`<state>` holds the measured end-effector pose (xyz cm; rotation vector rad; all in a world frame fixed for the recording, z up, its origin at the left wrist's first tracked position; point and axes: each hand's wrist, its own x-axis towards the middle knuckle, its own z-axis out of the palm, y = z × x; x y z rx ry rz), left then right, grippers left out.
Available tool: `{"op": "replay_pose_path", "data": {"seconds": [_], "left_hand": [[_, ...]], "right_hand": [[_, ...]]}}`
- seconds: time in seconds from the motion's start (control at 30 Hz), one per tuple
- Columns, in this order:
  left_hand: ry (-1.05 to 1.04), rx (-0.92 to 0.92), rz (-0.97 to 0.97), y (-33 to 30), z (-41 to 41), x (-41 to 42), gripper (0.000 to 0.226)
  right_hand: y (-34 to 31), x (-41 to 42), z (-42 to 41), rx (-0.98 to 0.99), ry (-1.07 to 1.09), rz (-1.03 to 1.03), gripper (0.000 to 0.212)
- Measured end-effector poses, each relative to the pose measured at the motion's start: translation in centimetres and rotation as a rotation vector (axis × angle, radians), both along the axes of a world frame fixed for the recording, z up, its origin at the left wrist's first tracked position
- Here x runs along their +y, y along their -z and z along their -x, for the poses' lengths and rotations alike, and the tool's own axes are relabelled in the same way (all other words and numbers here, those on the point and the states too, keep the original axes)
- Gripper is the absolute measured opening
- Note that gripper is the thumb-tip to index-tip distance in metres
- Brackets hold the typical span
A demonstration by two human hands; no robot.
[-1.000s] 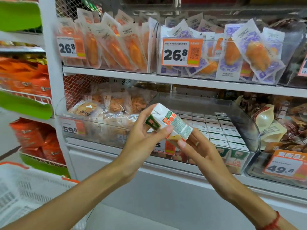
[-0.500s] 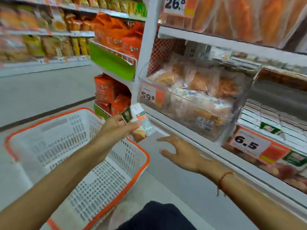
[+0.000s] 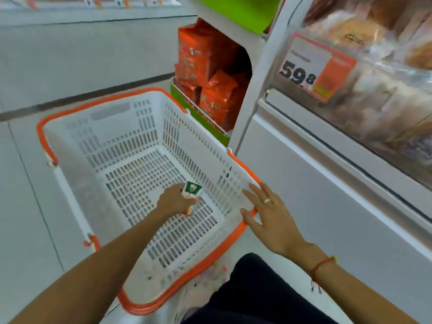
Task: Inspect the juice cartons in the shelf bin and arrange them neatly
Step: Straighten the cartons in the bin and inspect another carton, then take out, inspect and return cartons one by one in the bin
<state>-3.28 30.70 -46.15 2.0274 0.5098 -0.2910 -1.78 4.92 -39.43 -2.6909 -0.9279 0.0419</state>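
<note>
Step in hand: setting aside an inspected juice carton (image 3: 191,191). The left hand (image 3: 174,202) grips it low inside the basket (image 3: 145,307); the right hand (image 3: 268,213) (fingers spread) rests on the basket's rim. Next: release, then return to the shelf.

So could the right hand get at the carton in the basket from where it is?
Probably yes: the right hand rests open on the basket rim, the top is open, though the left hand grips the carton.
</note>
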Motion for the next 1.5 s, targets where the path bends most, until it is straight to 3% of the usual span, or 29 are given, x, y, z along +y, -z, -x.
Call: {"op": "replay_pose_path", "data": {"seconds": [0.17, 0.27, 0.43, 0.63, 0.77, 1.03, 1.23, 1.5], "left_hand": [[0.267, 0.211, -0.303, 4.2, -0.7, -0.5, 0.05], [0.24, 0.273, -0.389, 6.2, 0.1, -0.4, 0.045], [0.17, 0.292, -0.323, 7.6, 1.4, -0.1, 0.059], [0.171, 0.344, -0.302, 5.0, 1.4, 0.6, 0.062], [0.167, 0.198, -0.393, -1.4, 1.6, 0.2, 0.051], [0.443, -0.303, -0.639, -19.8, 6.0, -7.8, 0.04], [0.728, -0.566, -0.573, -30.9, 5.7, -15.8, 0.027], [0.867, -0.806, -0.696, -37.6, 2.1, -27.2, 0.019]], "right_hand": [[0.5, 0.2, 0.8, 0.055, 0.07, -0.018, 0.048], [0.4, 0.3, 1.0, 0.089, 0.091, 0.013, 0.069], [0.6, 0.2, 0.9, 0.109, 0.095, 0.014, 0.072], [0.4, 0.3, 0.7, 0.114, 0.093, 0.02, 0.048], [-2.2, -0.1, 1.2, 0.14, 0.126, 0.039, 0.047], [-14.8, -8.5, 4.4, 0.186, 0.196, 0.282, 0.031], [-24.7, -17.4, 8.7, 0.112, 0.247, 0.239, 0.026], [-31.1, -28.3, 12.0, -0.161, 0.493, 0.041, 0.015]]}}
